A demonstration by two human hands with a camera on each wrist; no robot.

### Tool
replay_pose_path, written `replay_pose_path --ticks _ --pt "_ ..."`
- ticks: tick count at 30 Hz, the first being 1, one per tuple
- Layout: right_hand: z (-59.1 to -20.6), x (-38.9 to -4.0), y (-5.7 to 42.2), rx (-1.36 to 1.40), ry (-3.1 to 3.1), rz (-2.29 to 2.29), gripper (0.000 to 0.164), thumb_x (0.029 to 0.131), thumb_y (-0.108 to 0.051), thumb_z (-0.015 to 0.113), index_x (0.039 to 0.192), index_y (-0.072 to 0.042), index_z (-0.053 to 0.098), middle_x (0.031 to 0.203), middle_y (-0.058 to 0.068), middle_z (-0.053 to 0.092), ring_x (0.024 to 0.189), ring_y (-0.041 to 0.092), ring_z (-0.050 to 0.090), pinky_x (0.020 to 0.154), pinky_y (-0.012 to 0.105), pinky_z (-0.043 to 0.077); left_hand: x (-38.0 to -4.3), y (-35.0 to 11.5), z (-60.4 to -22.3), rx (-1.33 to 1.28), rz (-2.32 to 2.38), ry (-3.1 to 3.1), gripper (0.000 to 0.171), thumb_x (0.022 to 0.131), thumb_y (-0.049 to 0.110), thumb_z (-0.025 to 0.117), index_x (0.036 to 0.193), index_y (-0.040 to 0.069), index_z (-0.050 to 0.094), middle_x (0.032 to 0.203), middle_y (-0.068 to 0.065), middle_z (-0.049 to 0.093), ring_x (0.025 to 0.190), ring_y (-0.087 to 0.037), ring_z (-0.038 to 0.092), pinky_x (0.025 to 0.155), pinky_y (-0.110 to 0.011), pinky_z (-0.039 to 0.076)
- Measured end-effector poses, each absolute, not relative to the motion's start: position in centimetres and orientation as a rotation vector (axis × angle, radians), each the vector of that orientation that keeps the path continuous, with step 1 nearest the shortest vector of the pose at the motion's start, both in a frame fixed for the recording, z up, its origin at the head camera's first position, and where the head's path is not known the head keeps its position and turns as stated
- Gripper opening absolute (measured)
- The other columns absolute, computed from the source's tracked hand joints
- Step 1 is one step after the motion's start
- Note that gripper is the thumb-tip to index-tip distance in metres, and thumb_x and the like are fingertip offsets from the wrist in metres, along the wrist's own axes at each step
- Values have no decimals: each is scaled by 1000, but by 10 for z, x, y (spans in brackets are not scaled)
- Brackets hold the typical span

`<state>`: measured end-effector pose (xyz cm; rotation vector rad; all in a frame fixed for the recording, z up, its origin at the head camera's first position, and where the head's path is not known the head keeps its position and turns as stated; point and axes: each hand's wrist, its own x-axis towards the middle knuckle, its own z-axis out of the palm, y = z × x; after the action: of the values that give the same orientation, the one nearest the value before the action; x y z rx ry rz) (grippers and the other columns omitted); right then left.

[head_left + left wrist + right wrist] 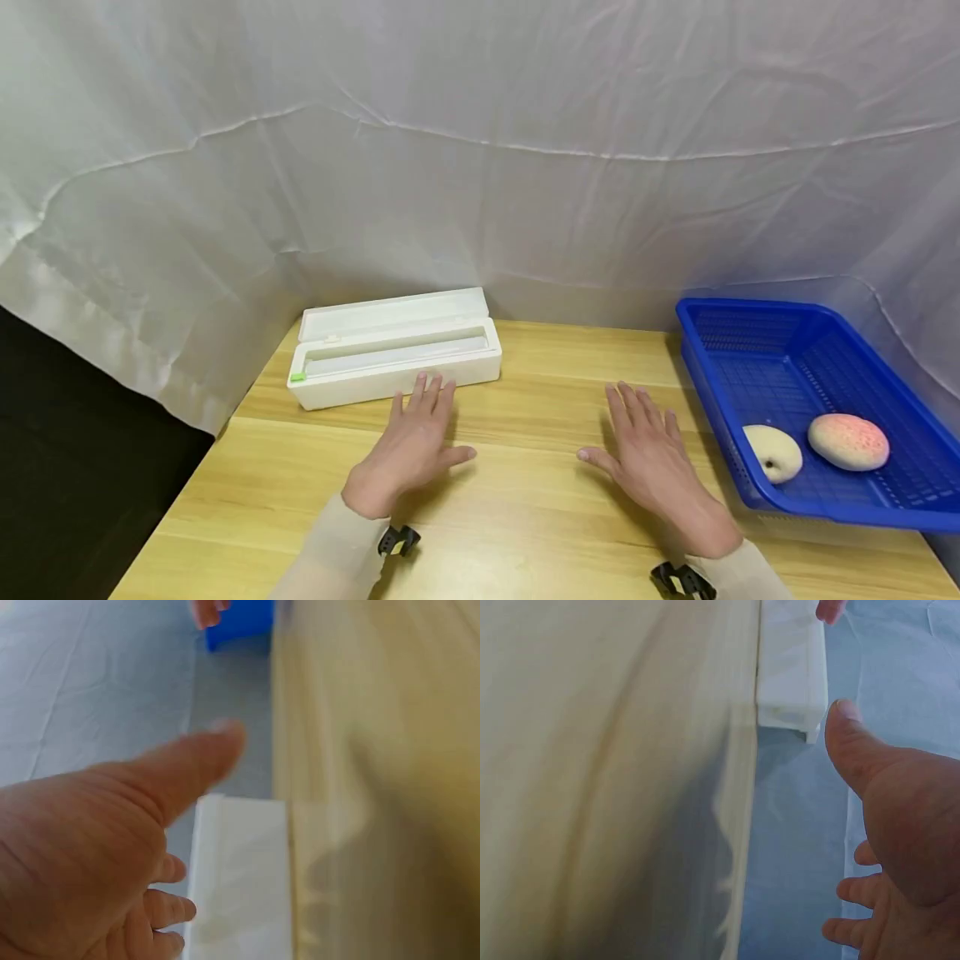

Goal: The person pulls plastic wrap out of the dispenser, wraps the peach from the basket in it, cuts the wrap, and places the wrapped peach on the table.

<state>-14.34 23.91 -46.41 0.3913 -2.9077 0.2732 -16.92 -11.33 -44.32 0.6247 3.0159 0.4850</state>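
Palm down above the wooden table, my left hand [410, 446] has its fingers extended and holds nothing. Its fingertips are close to the front wall of a long white box [397, 375]; I cannot tell whether they touch it. The box's lid [393, 312] is tipped back, and a pale roll [397, 356] lies inside, with a small green piece [297, 377] at the left end. My right hand [648, 458] is also spread and holds nothing, left of a blue plastic basket [716, 417]. In the left wrist view the thumb [187, 769] points toward the basket's side.
Inside the basket lie a pink-and-cream peach-like fruit [849, 442] and a cream round fruit [774, 454] with a dark dimple. Grey-white cloth [562, 208] hangs behind the wooden table [525, 517]. A dark area [75, 467] lies beyond the table's left edge.
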Motion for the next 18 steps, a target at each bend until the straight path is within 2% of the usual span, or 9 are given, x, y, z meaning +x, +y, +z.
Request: replay_pose_path --ticks 4,7,9,13,18 --pt "-457 -153 227 450 -2892 387 102 96 -53 74 165 2 24 167 29 30 151 53 31 116 78 27 -172 -128 -432 619 566 3116 95 93 44 80 160 -6 34 165 -31 33 156 -49 28 124 -68 26" --pt "-448 -164 214 499 -2892 468 98 98 -50 72 165 2 23 168 28 29 152 51 31 120 72 28 -177 -145 -426 627 657 3241 86 92 32 83 154 -10 42 155 -34 46 146 -50 44 121 -62 35" --pt "-442 -173 203 521 -2891 523 96 100 -49 71 165 1 23 168 28 29 152 50 32 121 69 29 -182 -157 -421 586 733 3299 79 92 24 84 151 -12 45 150 -34 51 141 -50 49 119 -61 39" --pt "-434 -190 181 525 -2906 619 89 102 -49 68 165 -2 26 168 25 32 152 47 35 120 68 32 -192 -185 -415 384 843 3320 75 93 20 81 152 -10 44 152 -34 48 141 -52 45 119 -63 37" --pt "-433 -215 156 526 -2937 704 83 102 -45 68 164 -3 31 167 23 34 152 45 37 121 66 34 -200 -221 -414 81 867 3325 84 94 23 80 155 -12 35 155 -39 39 144 -58 35 119 -69 30"
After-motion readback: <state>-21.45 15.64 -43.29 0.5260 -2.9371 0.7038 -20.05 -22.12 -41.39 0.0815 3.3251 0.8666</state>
